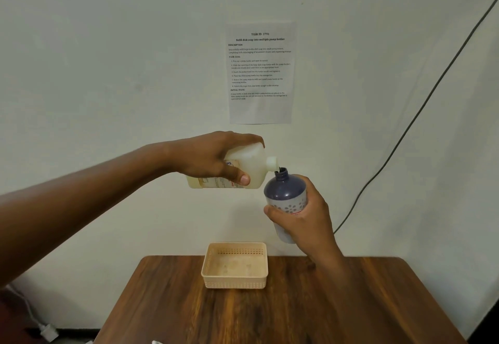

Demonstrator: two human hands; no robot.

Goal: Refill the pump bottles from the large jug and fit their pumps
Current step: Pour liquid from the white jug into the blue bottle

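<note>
My left hand (213,160) grips the large pale jug (251,166), which lies tipped on its side high above the table. Its white spout points right and touches the open black neck of a dark blue pump bottle (285,191). My right hand (299,216) is wrapped around that bottle's lower body and holds it tilted slightly left. The bottle has a pale band with flower marks and no pump on it. No pump heads or other bottles are in view.
A beige perforated plastic basket (206,265) with nothing in it sits at the back of the brown wooden table (297,311), below the hands. A printed task sheet (260,111) hangs on the wall. A dark cable (421,106) runs diagonally down the wall at right.
</note>
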